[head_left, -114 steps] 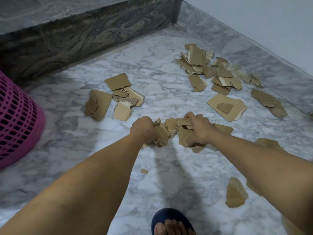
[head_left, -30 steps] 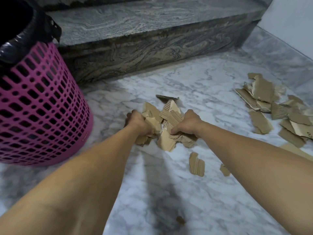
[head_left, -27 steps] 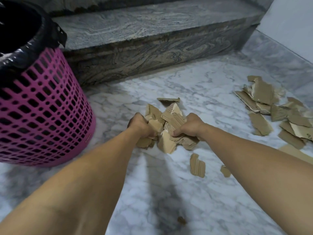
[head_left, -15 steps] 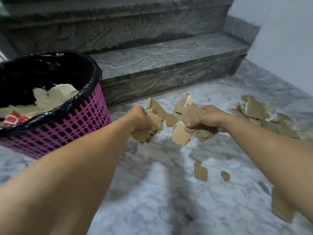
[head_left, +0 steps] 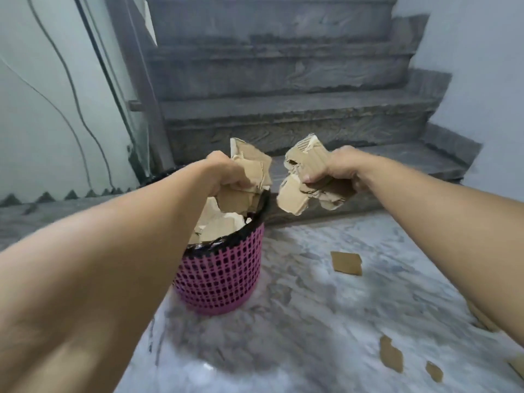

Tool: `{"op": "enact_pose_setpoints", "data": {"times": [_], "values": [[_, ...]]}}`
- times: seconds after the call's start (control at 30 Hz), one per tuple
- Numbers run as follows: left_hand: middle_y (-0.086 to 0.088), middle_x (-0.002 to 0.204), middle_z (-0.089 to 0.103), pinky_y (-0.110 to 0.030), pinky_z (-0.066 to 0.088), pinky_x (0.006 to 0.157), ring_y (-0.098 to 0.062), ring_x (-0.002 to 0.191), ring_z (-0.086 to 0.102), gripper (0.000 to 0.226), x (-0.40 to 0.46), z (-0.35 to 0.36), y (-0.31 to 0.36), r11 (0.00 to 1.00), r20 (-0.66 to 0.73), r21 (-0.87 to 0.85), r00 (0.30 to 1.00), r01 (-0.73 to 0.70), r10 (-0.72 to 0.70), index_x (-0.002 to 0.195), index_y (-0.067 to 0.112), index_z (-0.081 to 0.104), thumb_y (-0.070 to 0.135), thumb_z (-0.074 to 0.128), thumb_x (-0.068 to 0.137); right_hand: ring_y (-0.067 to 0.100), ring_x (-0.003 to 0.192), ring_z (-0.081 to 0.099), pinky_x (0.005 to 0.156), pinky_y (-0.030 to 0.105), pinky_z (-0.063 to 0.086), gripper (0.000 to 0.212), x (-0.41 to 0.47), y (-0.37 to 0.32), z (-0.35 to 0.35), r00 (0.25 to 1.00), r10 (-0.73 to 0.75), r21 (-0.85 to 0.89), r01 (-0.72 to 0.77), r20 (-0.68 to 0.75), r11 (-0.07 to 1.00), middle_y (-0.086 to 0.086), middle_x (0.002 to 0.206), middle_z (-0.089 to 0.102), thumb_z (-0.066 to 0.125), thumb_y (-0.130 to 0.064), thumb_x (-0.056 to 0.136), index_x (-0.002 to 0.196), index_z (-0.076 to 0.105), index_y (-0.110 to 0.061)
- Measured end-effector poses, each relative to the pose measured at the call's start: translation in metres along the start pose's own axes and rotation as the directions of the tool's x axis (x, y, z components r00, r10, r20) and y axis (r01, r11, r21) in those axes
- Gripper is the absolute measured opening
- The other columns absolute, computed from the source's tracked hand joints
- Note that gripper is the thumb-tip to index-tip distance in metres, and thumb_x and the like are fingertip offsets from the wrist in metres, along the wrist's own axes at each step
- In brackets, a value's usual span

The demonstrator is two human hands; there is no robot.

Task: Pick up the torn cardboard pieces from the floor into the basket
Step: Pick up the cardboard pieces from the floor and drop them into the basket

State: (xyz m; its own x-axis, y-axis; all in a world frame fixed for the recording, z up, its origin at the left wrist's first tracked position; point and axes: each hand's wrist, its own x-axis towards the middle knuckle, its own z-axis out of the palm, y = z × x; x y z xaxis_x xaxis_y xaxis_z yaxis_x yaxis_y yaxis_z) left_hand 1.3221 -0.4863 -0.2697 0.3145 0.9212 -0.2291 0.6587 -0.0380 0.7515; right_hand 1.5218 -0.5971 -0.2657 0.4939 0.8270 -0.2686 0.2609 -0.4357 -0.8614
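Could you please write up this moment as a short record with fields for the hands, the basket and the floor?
left hand: shut on cardboard pieces, above the basket's rim
right hand: shut on a second bunch, to the right of the basket, above the floor
basket: pink, black liner, upright, cardboard already inside
floor: marble; several loose pieces remain at right, the nearest to the basket lying flat
background: grey stairs
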Motion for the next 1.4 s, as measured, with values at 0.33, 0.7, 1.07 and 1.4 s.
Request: {"op": "enact_pose_setpoints", "data": {"times": [0.33,0.7,1.07,1.4], "values": [[-0.014,0.123,0.053,-0.037,0.049,0.084,-0.034,0.111,0.057,0.062,0.002,-0.060,-0.103,0.988,-0.089,0.010,0.985,0.152,-0.151,0.131,-0.004,0.042,0.027,0.071,0.086,0.021,0.098,0.066,0.094,0.039,0.053,0.064,0.032,-0.044,0.147,0.998,-0.042,-0.027,0.043,0.043,0.999,0.008,0.107,0.067,0.086,-0.028,0.070,0.116,0.056,0.005],[-0.020,0.156,0.012,-0.047,0.032,0.113,-0.038,0.141,0.025,0.092,0.010,-0.047,-0.174,0.974,-0.398,0.060,0.900,0.218,-0.177,0.151,-0.001,0.000,0.022,0.061,0.087,0.035,0.113,0.059,0.089,0.035,0.050,0.044,0.029,0.015,0.148,0.956,-0.152,-0.424,0.032,-0.252,0.905,0.016,0.122,0.062,0.068,-0.017,0.077,0.119,0.059,-0.009],[-0.009,0.159,-0.006,-0.042,0.022,0.119,-0.032,0.147,0.012,0.157,0.007,0.021,-0.112,0.996,0.007,0.086,1.000,-0.021,0.020,0.151,0.004,-0.011,0.069,0.080,0.042,0.033,0.101,0.061,0.080,0.030,0.048,0.022,0.026,0.060,0.051,0.884,-0.052,-0.326,-0.116,-0.465,0.938,0.015,0.108,0.063,0.062,-0.007,0.081,0.103,0.066,-0.003],[-0.007,0.152,-0.038,-0.052,0.005,0.120,-0.034,0.147,-0.016,0.178,0.011,0.082,-0.071,0.969,0.171,0.225,0.983,-0.107,0.068,0.145,0.012,-0.032,0.073,0.079,0.020,0.031,0.132,0.045,0.106,0.035,0.039,0.059,0.021,0.099,-0.016,0.949,-0.026,-0.271,-0.064,-0.315,0.961,0.014,0.143,0.050,0.065,-0.019,0.086,0.140,0.046,-0.002]]}}
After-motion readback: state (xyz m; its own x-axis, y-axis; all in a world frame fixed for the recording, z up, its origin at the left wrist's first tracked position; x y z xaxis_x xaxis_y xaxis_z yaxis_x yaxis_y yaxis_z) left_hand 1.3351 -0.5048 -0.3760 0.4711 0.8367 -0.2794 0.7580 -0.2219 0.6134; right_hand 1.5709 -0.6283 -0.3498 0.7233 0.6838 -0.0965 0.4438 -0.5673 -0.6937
